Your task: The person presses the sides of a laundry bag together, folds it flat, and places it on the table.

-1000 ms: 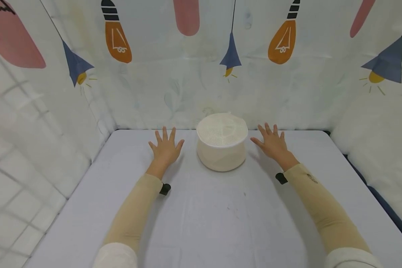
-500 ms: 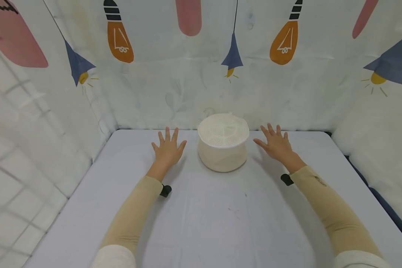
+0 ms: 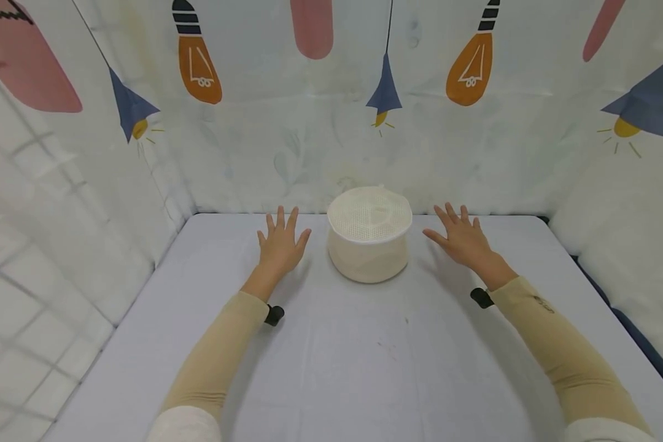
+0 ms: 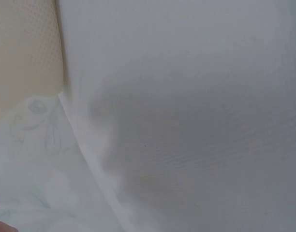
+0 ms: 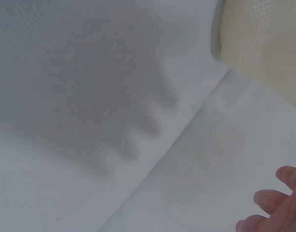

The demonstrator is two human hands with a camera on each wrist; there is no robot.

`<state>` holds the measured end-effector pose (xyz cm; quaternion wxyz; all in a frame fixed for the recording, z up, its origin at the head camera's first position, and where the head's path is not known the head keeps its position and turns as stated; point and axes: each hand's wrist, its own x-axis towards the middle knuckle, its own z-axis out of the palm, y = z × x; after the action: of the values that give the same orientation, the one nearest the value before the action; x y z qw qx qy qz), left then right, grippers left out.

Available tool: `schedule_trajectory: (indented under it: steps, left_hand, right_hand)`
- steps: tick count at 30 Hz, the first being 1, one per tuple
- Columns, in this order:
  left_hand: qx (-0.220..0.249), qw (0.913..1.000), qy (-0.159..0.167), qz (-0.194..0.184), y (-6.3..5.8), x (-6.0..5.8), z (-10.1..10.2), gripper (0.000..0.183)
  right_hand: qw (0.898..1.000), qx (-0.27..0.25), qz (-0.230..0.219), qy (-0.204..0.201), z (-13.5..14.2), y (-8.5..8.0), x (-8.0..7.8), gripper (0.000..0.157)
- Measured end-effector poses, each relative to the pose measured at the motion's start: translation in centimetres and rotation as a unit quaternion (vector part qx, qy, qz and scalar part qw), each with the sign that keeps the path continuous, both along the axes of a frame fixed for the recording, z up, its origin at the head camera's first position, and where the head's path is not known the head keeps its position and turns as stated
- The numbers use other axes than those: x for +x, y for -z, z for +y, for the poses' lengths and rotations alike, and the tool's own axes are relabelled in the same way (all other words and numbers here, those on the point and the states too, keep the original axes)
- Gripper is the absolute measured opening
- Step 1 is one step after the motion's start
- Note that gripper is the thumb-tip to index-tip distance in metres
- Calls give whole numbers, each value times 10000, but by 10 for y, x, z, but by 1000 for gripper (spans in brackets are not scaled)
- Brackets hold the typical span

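Note:
A cream, round mesh container (image 3: 369, 248) with soft-looking sides and a pale rim around its perforated top stands at the far middle of the white table (image 3: 353, 368). To its left, my left hand (image 3: 280, 248) hovers with fingers straight and spread, apart from it. On the other side my right hand (image 3: 465, 242) is spread in the same way, holding nothing. The left wrist view shows the container's mesh side (image 4: 24, 53) and two fingertips at the lower left corner. In the right wrist view, several fingers (image 5: 271, 200) show at the lower right, below the container's side (image 5: 264, 43).
A pale fabric wall (image 3: 243, 147) printed with lamps and bulbs rises right behind the table's far edge. More fabric walls close in the left (image 3: 44, 245) and right (image 3: 624, 233) sides. Each wrist carries a small black device (image 3: 274, 315).
My right hand has drifted to the right, a little farther from the container. The left hand has shifted slightly to the right. The container has stayed in place.

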<state>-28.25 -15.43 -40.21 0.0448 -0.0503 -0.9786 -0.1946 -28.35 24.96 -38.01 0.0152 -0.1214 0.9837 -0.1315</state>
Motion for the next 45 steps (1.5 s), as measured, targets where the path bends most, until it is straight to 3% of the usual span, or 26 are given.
schedule_trajectory:
  steps: [18, 24, 29, 45]
  left_hand:
    - [873, 9935, 250, 685, -12, 9, 9, 69]
    - [1267, 9888, 287, 728, -15, 10, 10, 67]
    - [1543, 9846, 296, 762, -17, 11, 11, 65]
    - [1966, 9752, 390, 943, -24, 12, 17, 60]
  right_hand:
    - [9989, -290, 305, -214, -3, -12, 10, 82]
    - [9976, -396, 476, -318, -4, -14, 12, 83]
    - [9954, -666, 589, -350, -5, -15, 15, 87]
    - [9836, -1702, 542, -256, -11, -20, 16, 77]
